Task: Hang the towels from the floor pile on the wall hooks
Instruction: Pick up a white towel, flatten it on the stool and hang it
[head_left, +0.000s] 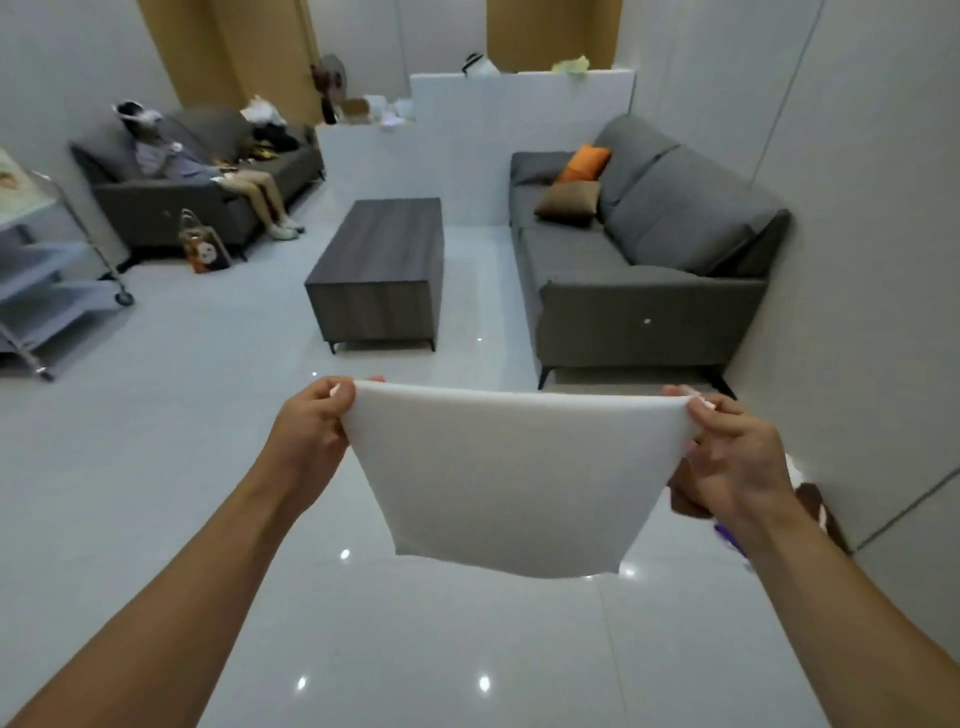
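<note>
A white towel (514, 478) hangs spread out in front of me above the glossy floor. My left hand (311, 426) pinches its upper left corner. My right hand (727, 457) pinches its upper right corner. The top edge is stretched taut between the two hands and the lower edge hangs free. Behind my right wrist, on the floor by the right wall, lies a small pile of towels (813, 506), brown, white and purple, mostly hidden by my arm. No wall hooks are in view.
A dark wooden coffee table (379, 270) stands ahead in mid-room. A grey sofa (639, 260) with an orange and a brown cushion lines the right wall. A person sits on another grey sofa (171, 202) at the far left. A metal cart (47, 291) is at the left edge.
</note>
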